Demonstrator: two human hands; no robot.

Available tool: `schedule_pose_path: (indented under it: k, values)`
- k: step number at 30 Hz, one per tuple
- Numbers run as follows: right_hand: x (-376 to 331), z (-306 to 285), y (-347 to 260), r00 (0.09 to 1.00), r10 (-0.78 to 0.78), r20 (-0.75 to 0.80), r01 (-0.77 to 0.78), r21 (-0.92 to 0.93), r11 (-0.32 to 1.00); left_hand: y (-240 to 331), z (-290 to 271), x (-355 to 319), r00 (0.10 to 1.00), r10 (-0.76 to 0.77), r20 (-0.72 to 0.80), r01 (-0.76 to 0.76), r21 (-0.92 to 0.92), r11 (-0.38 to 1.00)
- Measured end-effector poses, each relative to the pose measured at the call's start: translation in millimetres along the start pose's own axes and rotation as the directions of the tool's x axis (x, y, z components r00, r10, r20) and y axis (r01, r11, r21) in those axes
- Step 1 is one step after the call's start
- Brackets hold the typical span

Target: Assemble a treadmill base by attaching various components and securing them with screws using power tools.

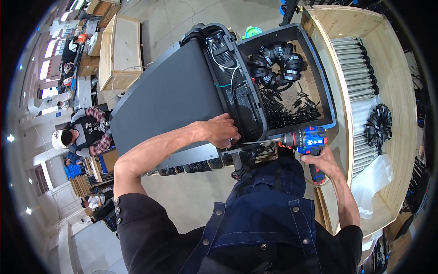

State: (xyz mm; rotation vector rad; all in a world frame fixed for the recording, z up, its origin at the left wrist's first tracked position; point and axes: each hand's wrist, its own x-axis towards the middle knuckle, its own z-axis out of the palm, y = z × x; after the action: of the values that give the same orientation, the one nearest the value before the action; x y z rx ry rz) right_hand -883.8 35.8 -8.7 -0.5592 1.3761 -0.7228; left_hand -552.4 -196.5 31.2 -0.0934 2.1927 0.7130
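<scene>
A walking treadmill with a broad dark belt point(169, 86) lies in front of me, its motor bay point(235, 86) uncovered and showing wires. My left hand point(222, 130) is at the near corner of the bay, fingers bent and pressed together; whatever they pinch is hidden. In my right hand point(325, 160) is a blue and red cordless drill point(310, 140), gripped by its handle. Its long thin bit point(260, 142) points left, with the tip beside my left fingertips. Whether the tip touches a screw I cannot tell.
Right of the treadmill sits a dark bin point(329, 98) with black ring-shaped bundles point(278, 66) and loose black pieces point(292, 109). Farther right, a wooden crate point(401, 105) holds metal tubes point(353, 68) and white wrap point(372, 187). A person in a white cap point(84, 132) is across the treadmill at left.
</scene>
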Motion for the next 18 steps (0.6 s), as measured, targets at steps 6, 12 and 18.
schedule_pose_path:
  k: [6, 12, 18]
  values:
    - [3.7, -1.2, -11.0, 1.0, -0.007, 0.011, 0.008, -0.063, 0.998, 0.9, -0.4, 0.8, 1.0, -0.012, 0.014, 0.012, 0.013, 1.0]
    - [12.7, -2.5, -18.0, 0.998, -0.044, 0.055, 0.049, -0.077, 0.996, -1.1, 0.0, -0.6, 0.999, 0.0, -0.032, -0.002, -0.061, 0.998]
    - [22.4, -4.0, -21.5, 0.994, -0.002, 0.109, 0.013, -0.096, 0.995, 0.5, 1.6, -2.7, 0.998, 0.004, -0.058, -0.007, -0.051, 0.999]
